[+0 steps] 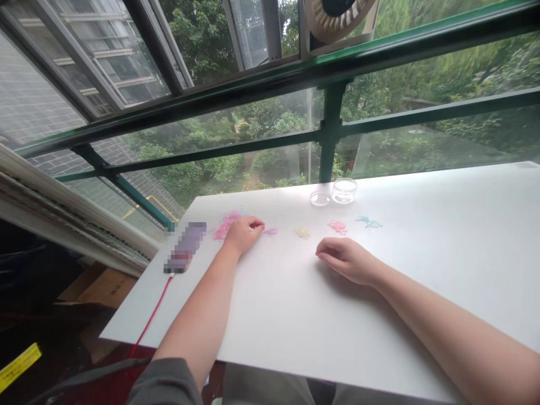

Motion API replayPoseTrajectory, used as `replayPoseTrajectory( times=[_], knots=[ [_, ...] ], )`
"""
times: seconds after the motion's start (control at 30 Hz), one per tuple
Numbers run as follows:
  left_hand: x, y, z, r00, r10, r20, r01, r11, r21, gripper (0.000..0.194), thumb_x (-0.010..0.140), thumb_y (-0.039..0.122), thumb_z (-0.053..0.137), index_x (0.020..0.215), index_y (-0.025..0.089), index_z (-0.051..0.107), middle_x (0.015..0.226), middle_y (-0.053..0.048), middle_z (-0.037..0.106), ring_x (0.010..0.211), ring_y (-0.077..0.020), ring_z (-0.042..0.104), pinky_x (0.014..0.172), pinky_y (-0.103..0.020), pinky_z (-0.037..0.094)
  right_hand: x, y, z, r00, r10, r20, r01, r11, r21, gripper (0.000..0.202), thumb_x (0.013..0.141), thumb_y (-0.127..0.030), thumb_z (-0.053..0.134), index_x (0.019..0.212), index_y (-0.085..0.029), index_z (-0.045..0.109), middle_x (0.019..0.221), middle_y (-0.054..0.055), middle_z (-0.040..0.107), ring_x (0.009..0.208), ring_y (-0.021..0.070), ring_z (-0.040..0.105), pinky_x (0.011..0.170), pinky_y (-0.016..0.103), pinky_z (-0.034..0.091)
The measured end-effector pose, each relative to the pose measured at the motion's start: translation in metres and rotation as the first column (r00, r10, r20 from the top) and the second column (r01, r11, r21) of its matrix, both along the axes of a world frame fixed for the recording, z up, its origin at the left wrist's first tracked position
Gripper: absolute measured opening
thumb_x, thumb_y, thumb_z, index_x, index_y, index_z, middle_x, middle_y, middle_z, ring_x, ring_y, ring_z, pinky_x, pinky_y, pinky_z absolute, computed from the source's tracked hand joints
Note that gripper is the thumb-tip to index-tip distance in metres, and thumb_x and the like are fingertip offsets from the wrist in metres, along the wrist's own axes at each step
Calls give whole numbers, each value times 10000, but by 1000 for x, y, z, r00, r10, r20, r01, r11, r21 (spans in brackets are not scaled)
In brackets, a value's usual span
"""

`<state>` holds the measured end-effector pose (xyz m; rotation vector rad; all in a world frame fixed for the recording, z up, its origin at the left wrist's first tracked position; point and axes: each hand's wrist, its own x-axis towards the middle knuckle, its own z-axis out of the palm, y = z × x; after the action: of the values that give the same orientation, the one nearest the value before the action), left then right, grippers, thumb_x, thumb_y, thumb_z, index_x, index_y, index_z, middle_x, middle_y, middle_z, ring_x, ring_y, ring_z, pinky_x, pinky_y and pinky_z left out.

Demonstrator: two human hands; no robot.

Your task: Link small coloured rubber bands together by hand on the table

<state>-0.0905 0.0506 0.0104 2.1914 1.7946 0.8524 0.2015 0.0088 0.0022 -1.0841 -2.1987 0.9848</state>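
My left hand (244, 233) is closed in a pinch at the right edge of a mixed heap of thin pink, purple and blue pieces (221, 229). Anything between its fingertips is too small to make out. Just beyond those fingertips lies a little purple pile (271, 231). To its right are a cream pile (302, 232), a pink pile (337, 226) and a light blue pile (369, 221) of similar slender bits, whose exact kind I cannot tell. My right hand (348, 260) rests loosely curled on the table below the pink pile, with nothing seen in it.
At the back of the white table (274, 315) stand a clear round jar (345, 191) and a clear shallow lid (319, 199). A phone (185, 247), blurred, lies at the left with a red cable (154, 315) running off the edge. Green railing (331, 129) and windows rise behind.
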Motion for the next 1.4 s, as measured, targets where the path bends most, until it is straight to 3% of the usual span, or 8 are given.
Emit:
replayPoseTrajectory(
  times=[0.2, 0.7, 1.23, 1.4],
  knots=[
    [5, 1, -6, 999, -17, -42, 14, 997, -82, 177, 757, 279, 567, 830, 199, 707, 872, -24, 703, 804, -169, 622, 762, -284, 480, 1, -2, 2, 1000, 1, 23, -2, 1000, 20, 140, 813, -258, 466, 790, -191, 588, 676, 12, 591, 596, 130, 503, 576, 255, 398],
    [5, 2, -7, 999, -22, -47, 18, 997, -79, 240, 800, 307, 530, 919, 220, 719, 927, -29, 699, 862, -178, 626, 814, -301, 485, 1, 1, -1, 998, 11, 62, -12, 1000, 14, 135, 828, -251, 453, 797, -198, 574, 710, 12, 598, 632, 139, 523, 614, 267, 414],
    [5, 3, -11, 997, -74, 11, 75, 997, -34, 322, 799, 90, 449, 1011, 171, 676, 1014, -46, 681, 959, -168, 612, 920, -311, 472, 0, 2, 1, 999, 11, 47, -13, 1000, 27, 140, 820, -254, 464, 786, -188, 583, 712, 17, 603, 634, 139, 519, 612, 269, 410],
    [3, 7, -14, 997, -80, -9, 80, 996, -30, 329, 778, 66, 438, 950, 177, 697, 1041, -60, 650, 991, -175, 596, 960, -329, 447, 1, 2, 1, 998, 10, 54, -12, 999, 32, 149, 822, -259, 460, 787, -188, 585, 703, 14, 603, 625, 136, 518, 604, 266, 409]
  ],
)
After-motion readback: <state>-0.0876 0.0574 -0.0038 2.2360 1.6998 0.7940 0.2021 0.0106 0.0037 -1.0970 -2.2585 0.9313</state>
